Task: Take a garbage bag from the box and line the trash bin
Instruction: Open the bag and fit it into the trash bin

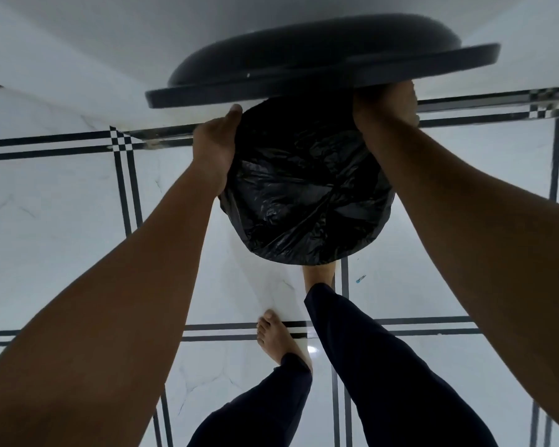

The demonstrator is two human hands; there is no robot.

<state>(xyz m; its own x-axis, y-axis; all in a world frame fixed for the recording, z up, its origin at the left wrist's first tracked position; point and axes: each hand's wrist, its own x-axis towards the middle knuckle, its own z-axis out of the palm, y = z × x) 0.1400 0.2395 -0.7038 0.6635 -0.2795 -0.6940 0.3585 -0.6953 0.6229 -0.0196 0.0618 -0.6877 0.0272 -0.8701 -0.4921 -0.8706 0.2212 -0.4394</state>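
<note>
The black garbage bag (304, 195) is spread over the mouth of the round trash bin, and its crinkled plastic covers the opening and the rim. The bin's dark lid (320, 69) stands raised behind and above it. My left hand (215, 146) grips the bag's edge at the left rim, thumb on top. My right hand (384, 106) holds the bag's edge at the far right rim, its fingers partly hidden under the lid. The bin's body is hidden beneath the bag.
The bin stands on a white tiled floor (62, 221) with black stripe borders, close to a white wall (78, 43). My bare right foot (318, 275) is at the bin's base and my left foot (278, 337) is further back.
</note>
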